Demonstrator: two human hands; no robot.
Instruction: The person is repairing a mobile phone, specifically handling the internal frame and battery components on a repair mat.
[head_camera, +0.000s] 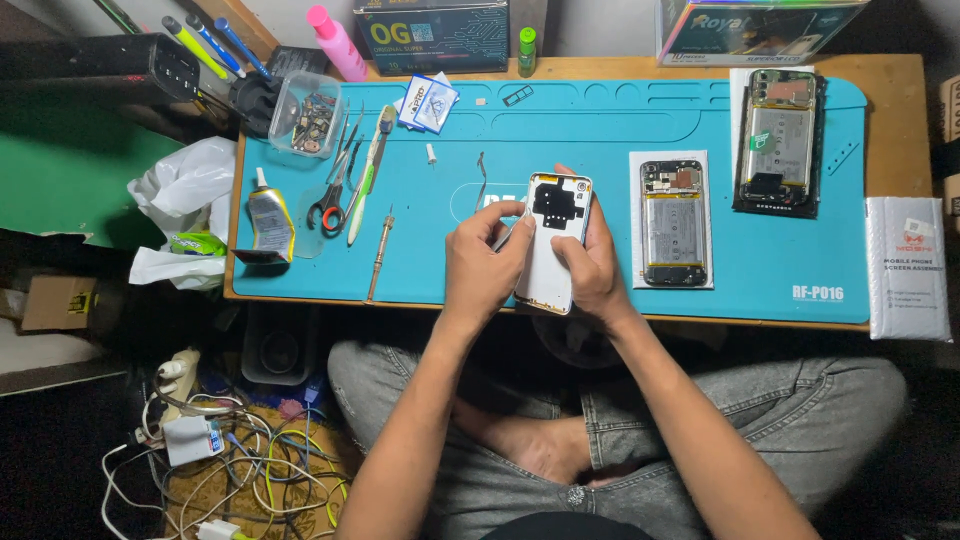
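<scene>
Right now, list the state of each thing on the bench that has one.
White phone back cover: off its phone, inner side up, held over the mat.
Left hand: gripping the cover's left edge.
Right hand: gripping its right edge.
Middle phone: opened, battery exposed, flat on the mat.
Far phone: opened, insides exposed.
Scissors: closed.
Clear parts box: lid off.

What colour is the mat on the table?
Teal blue mat, seen in the head view.
</scene>
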